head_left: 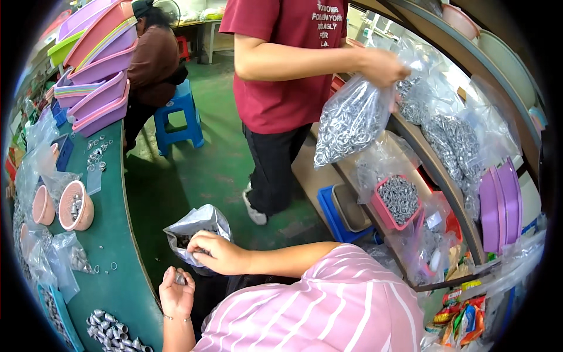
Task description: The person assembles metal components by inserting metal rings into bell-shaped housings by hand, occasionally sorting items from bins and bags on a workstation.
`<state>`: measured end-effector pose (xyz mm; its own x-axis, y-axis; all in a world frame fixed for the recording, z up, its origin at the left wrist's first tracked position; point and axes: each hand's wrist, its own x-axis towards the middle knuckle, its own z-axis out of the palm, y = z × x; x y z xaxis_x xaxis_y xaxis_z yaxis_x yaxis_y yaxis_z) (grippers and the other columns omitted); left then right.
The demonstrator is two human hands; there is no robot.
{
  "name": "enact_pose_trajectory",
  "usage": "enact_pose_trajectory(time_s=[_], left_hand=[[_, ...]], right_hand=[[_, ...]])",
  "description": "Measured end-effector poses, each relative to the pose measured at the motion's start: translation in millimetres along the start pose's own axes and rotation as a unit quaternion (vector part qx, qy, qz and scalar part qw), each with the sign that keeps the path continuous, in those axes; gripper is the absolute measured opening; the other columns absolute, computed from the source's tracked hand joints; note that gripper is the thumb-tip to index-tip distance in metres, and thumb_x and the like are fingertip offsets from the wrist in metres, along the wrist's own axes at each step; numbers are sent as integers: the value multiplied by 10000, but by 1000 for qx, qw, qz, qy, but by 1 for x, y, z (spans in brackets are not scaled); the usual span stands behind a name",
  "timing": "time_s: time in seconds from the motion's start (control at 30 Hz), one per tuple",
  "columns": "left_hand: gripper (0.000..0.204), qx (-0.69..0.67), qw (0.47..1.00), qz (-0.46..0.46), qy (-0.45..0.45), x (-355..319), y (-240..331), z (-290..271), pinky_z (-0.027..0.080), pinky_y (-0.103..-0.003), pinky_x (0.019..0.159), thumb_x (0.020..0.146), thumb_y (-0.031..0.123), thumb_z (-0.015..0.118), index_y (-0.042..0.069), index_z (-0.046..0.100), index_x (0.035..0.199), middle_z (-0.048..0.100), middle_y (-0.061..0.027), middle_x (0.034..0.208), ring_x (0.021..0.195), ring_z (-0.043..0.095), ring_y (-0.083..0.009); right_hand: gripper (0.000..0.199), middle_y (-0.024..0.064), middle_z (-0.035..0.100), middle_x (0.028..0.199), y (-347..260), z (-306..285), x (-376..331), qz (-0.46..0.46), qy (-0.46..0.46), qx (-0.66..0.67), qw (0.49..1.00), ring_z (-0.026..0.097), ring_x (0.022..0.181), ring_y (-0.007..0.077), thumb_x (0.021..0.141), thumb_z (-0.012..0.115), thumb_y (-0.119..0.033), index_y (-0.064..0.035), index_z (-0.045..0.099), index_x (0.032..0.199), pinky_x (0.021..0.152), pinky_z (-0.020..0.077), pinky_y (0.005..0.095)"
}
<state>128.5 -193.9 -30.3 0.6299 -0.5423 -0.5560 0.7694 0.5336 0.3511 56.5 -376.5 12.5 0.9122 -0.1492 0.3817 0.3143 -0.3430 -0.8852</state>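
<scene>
Right hand [216,252] reaches into the open plastic bag [196,226], grip hidden; left hand [176,291] cupped around small metal parts [179,279]; bag not emptied, a pile of metal pieces [114,334] already on the table [120,246].

I see a small-parts workshop: bags of metal rings [346,126] along shelves, stacked plastic trays [97,64] at the desk's [126,258] far edge.

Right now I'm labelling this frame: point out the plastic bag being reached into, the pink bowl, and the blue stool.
plastic bag [190,226], head view, on its crinkled upper side.
pink bowl [86,214], head view, on its outer wall.
blue stool [176,102], head view, on its seat.
</scene>
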Motion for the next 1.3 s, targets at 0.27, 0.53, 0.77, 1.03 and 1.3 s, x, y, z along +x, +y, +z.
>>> enact_pose_trajectory(time_s=[0.27, 0.53, 0.77, 1.03, 1.3], left_hand=[[262, 45, 999, -9, -13, -22, 0, 8, 465, -278, 598, 934, 308, 474, 56, 546, 924, 572, -42, 799, 711, 554, -161], [217, 244, 954, 166, 42, -94, 58, -1, 399, -228, 525, 937, 191, 426, 21, 512, 1040, 539, -29, 789, 616, 492, -107], [221, 540, 616, 544, 181, -106, 78, 1, 456, -312, 773, 937, 69, 365, -22, 413, 1133, 497, -120, 1057, 938, 519, -199], [432, 644, 634, 422, 70, -100, 94, 25, 314, -419, 1009, 888, 107, 502, -46, 385, 1275, 417, -202, 1306, 1184, 427, -328], [416, 589, 671, 442, 83, -104, 107, -18, 403, -325, 945, 877, -28, 491, -36, 361, 1272, 501, -158, 1207, 1084, 506, -224]], right_hand=[[455, 136, 487, 1103, -10, 38, 9, 35, -241, -22, 970, 514, 999, 292, 730, 649, -58, -31, 505, 1161, 871, 423, 363], [346, 84, 546, 937, -14, 116, 49, 77, -299, 277, 910, 557, 845, 165, 868, 560, -86, -30, 433, 1184, 748, 445, 271], [241, 66, 572, 871, -12, 147, 80, 398, -327, 574, 637, 609, 731, 165, 944, 433, -244, -79, 446, 1119, 513, 500, 283], [239, 36, 553, 820, 11, 171, 73, 479, -352, 641, 486, 533, 635, 124, 903, 488, -311, -90, 531, 984, 378, 368, 205], [326, 94, 598, 1035, 61, 51, 82, 357, -92, 612, 700, 576, 721, 133, 793, 553, -41, -42, 527, 1118, 480, 415, 206]])
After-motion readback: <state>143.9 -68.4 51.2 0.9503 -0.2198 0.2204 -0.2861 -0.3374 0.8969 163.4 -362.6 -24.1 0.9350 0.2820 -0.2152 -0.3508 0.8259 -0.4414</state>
